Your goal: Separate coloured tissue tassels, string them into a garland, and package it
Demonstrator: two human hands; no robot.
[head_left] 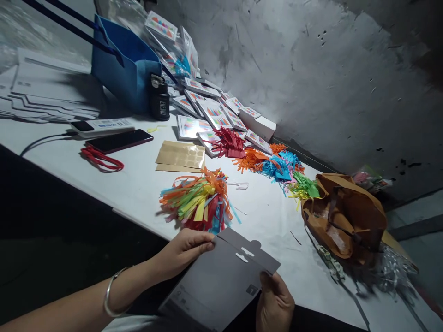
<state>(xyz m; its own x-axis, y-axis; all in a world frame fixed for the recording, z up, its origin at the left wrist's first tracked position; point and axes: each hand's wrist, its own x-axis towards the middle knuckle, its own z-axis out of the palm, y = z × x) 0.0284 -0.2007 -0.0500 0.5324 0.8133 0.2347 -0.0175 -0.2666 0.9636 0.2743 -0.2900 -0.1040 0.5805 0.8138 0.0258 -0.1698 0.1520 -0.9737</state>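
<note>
I hold a flat grey cardboard package [221,281] with a hang-hole tab near the table's front edge. My left hand [183,251], with a silver bangle on its wrist, pinches the card's upper left edge. My right hand [274,302] grips its lower right corner, thumb on top. Just beyond the card lies a bundle of multicoloured fringed paper tassels [199,200] on the white table [138,184].
Red, orange, blue and green tassels [273,163] lie farther back, by several small printed boxes [214,115]. A brown paper bag [346,216] lies crumpled on the right. At the left are a blue bag [121,64], a black bottle [159,97], a phone [119,140], a sticker sheet [180,157].
</note>
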